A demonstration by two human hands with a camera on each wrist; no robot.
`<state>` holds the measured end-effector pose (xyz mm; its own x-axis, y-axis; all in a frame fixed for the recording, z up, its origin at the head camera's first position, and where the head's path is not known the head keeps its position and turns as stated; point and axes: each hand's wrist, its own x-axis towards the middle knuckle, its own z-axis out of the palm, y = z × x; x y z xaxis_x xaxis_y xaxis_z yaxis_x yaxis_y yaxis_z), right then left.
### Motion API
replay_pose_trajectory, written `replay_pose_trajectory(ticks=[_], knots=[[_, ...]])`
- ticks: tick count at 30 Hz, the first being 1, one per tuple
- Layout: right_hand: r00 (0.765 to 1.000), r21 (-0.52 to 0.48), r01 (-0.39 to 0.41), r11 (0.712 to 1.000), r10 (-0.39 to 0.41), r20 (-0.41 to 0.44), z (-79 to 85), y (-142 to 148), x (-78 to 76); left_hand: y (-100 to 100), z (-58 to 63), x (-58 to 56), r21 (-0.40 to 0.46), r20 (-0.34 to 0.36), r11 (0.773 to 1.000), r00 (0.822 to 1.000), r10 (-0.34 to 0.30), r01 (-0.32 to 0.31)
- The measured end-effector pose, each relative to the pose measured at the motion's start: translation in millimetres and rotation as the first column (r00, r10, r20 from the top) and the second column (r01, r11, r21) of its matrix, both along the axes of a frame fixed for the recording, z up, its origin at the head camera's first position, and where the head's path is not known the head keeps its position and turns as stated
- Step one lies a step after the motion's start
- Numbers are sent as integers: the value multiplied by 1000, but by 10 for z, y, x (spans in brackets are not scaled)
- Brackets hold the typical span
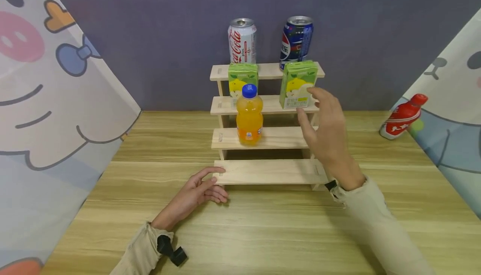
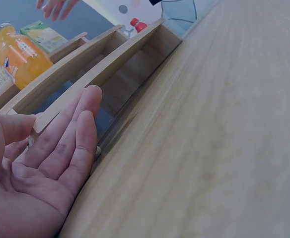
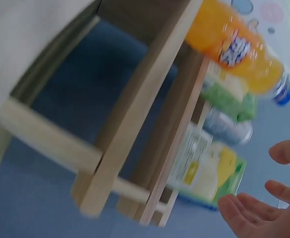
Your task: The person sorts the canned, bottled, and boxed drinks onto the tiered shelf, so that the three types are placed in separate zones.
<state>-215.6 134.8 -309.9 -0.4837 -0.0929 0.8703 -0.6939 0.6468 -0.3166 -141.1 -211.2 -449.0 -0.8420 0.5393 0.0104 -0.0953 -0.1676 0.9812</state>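
A stepped wooden display rack (image 1: 270, 172) stands on the table. My left hand (image 1: 193, 193) pinches the left end of its lowest step between thumb and index finger; the other fingers (image 2: 80, 136) lie in front of it. My right hand (image 1: 327, 127) is at the right side of the rack, thumb and fingers spread with nothing between them. Nearest to it is a green juice box (image 1: 298, 85) on the third step, whose right edge the fingertips overlap in the head view. In the right wrist view this juice box (image 3: 212, 166) shows beyond the fingers.
An orange soda bottle (image 1: 249, 118) stands on the second step, partly hiding another green juice box (image 1: 242, 74). A white cola can (image 1: 242, 43) and a blue cola can (image 1: 298, 41) stand on top. A red bottle (image 1: 403, 116) tilts at the right, against the printed side panel (image 1: 454, 141).
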Motion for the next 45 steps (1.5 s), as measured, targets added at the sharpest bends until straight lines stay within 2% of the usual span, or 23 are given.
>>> replay_pose_trajectory(ticks=[4,9,18,23,30,33,35,40,45], knots=[[998,-71,62,996,-63,-19,46,163,-92,-6,1,5,-5,-22,1000,1000,-9,9],[986,-106,164,981,-163,14,81,462,-227,-10,15,14,-2,-34,1000,999,-17,17],[936,-142,342,929,-324,135,62,1049,-423,-18,23,27,-25,-27,1000,1000,-10,10],[909,-119,401,909,-377,179,-15,1348,-506,-16,31,27,-27,-28,1000,1000,-7,7],[888,-125,440,889,-410,206,-141,1714,-568,-25,24,30,-31,-33,999,999,-6,5],[864,-123,474,872,-434,255,-176,1826,-564,-26,18,31,-33,-31,999,1000,-3,2],[839,-124,503,855,-449,308,-189,1890,-565,-26,19,34,-33,-32,999,999,-2,1],[764,-168,593,787,-485,426,-222,2042,-581,-18,29,34,-39,-19,999,1000,2,-3],[713,-178,647,741,-506,486,-293,2164,-582,-11,31,26,-38,-22,999,1000,-1,0]])
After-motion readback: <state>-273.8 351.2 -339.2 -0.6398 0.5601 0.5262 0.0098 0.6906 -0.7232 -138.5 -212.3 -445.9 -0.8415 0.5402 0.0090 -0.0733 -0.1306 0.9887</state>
